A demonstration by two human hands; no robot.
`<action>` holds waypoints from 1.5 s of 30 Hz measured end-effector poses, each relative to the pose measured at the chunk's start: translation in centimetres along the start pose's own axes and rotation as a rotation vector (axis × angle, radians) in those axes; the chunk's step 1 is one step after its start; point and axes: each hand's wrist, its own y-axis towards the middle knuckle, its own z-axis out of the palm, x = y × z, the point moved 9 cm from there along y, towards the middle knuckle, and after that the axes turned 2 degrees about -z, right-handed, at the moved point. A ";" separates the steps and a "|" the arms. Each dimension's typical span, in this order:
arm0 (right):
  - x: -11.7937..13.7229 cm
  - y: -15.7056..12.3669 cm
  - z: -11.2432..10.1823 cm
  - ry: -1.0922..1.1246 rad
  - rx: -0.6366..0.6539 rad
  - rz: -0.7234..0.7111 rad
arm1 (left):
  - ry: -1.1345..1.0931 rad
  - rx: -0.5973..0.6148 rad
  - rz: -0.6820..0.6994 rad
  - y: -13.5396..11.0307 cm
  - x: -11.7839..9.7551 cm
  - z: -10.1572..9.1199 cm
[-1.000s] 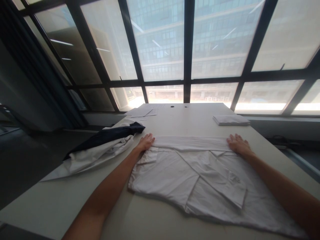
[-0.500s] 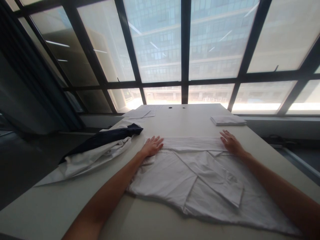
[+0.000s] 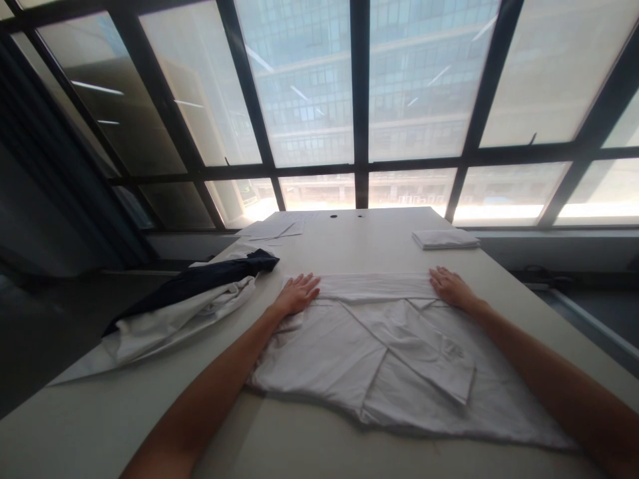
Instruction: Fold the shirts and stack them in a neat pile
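A white shirt (image 3: 339, 352) lies spread on the white table, one sleeve (image 3: 439, 366) laid slantwise across it. Along its far edge runs a flat folded band (image 3: 374, 286). My left hand (image 3: 298, 294) rests flat on the left end of this band, fingers stretched out. At the right end, my right hand (image 3: 452, 289) lies palm down with its fingers extended over the edge. Neither hand grips the cloth. My right forearm passes over the shirt's right side and hides part of it.
Dark navy (image 3: 200, 283) and white garments (image 3: 184, 326) lie heaped along the left edge of the table (image 3: 359, 246). Paper sheets (image 3: 272, 229) are at the far left, a folded white cloth (image 3: 444, 239) at the far right. Large windows (image 3: 299, 86) stand behind.
The view has swung slightly, so everything sits a little further left. My right hand has come down slightly at the end of the folded band. My left hand stays on the cloth.
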 end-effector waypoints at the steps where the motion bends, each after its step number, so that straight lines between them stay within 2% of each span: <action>1: 0.1 0.0 -0.3 0.001 -0.027 -0.004 | 0.006 -0.001 0.000 0.0 0.0 0.0; 6: 0.5 0.1 -0.8 0.020 -0.094 -0.063 | 0.023 0.000 -0.003 0.0 0.0 0.0; 12: 0.1 0.5 0.0 0.126 -0.100 -0.074 | 0.031 -0.005 -0.001 -0.1 -0.2 -0.2; 21: 0.1 0.3 -0.2 0.153 -0.076 -0.059 | 0.002 -0.031 0.002 -0.2 -0.3 -0.5; 24: 0.1 0.3 -0.5 0.177 -0.067 -0.041 | -0.030 -0.027 0.041 -0.7 -0.4 -0.8; 27: 0.1 -0.4 -0.9 0.221 -0.066 -0.037 | -0.070 -0.037 0.158 -2.6 -1.2 -1.6; 31: 1.1 -3.7 -1.6 0.296 -0.040 -0.155 | -0.133 0.010 0.389 -8.4 -3.4 -2.4; 36: 3.2 -11.3 -4.3 0.325 0.022 -0.303 | -0.160 0.102 0.502 -15.7 -5.3 -2.5; 41: 4.0 -18.0 -7.2 0.322 0.036 -0.361 | -0.191 0.116 0.517 -19.7 -5.2 -2.7; 45: 3.6 -22.0 -7.7 0.339 0.029 -0.441 | -0.207 0.062 0.526 -21.7 -4.2 -3.2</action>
